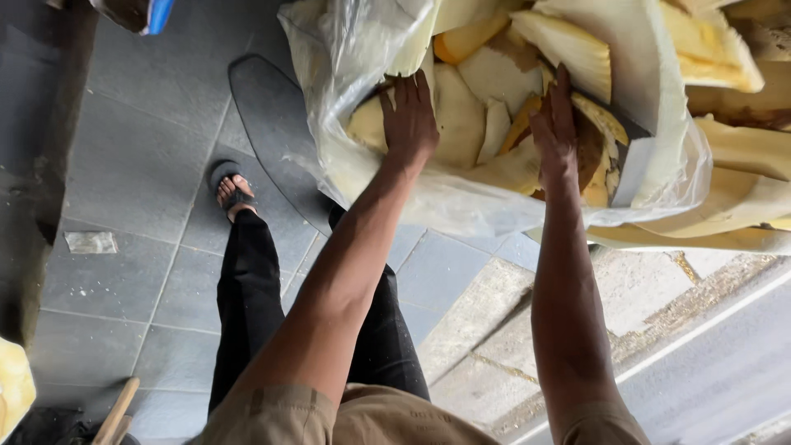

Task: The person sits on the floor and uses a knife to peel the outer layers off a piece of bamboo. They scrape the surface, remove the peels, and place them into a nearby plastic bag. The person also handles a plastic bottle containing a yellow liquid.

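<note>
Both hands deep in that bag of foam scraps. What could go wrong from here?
1. The thin plastic bag is stretched over the heap; the left hand and right hand pressing on the foam scraps might tear it.
2. Scraps piled at the top right look loose and could slide out onto the floor.
3. The person leans over a concrete ledge in a sandal; footing may slip.

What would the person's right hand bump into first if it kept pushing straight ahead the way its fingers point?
Probably the pale yellow foam scraps just beyond the right hand, inside the clear plastic bag; depth is hard to judge.
</note>
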